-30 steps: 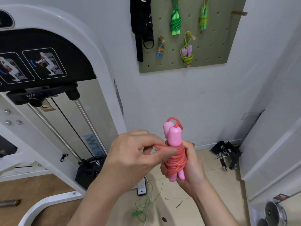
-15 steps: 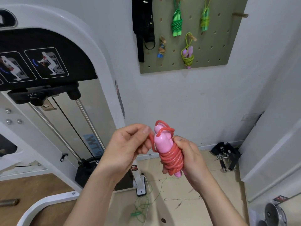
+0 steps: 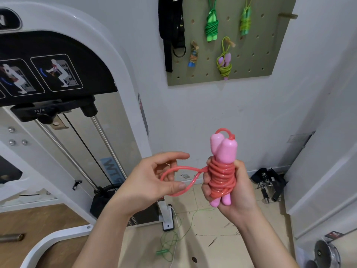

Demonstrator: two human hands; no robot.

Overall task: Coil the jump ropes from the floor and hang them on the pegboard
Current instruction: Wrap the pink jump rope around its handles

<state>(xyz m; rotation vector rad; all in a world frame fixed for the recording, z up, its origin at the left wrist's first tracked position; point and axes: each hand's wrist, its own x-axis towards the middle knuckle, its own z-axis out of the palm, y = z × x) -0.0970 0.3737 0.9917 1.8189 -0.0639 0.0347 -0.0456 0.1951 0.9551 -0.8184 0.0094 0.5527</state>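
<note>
Holding the pink jump rope (image 3: 222, 176) upright, my right hand (image 3: 240, 196) is clasped round its coiled middle, with the handles running up and down, well below the pegboard (image 3: 257, 55). My left hand (image 3: 146, 182) sits just beside it on the left, thumb and fingers pinching the loose loop (image 3: 185, 168) that runs sideways out of the coils. I judge that loop must travel up and right to the bare peg (image 3: 287, 15). My fingers hide where the loop leaves the coils. A green rope (image 3: 170, 242) lies on the floor.

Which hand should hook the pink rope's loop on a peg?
Probably the left hand: it holds the loose loop, while the right hand is busy gripping the coiled pink jump rope.
</note>
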